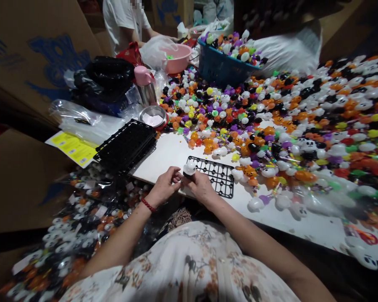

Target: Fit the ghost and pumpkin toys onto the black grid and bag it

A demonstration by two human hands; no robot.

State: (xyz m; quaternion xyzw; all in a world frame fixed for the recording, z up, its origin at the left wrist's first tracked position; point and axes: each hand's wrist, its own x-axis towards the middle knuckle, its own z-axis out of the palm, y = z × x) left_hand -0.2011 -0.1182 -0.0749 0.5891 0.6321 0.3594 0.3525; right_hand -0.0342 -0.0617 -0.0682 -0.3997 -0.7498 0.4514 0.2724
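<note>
One white-and-black toy [189,168] sits pinched in the right hand [202,188]; the left hand [164,185] curls just beside it, its grip unclear. One black grid [220,178] and one blue tub [222,67] lie beyond.

Stacked trays [126,144] lie left of the grid tray [221,178], toys [271,131] behind and right.

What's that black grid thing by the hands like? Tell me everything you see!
The black grid looks like thin plastic, with rows of openings and small rings where bars cross. It's rectangular, lying flat on the white tabletop. The right hand covers part of it; I can't tell whether they touch.
</note>
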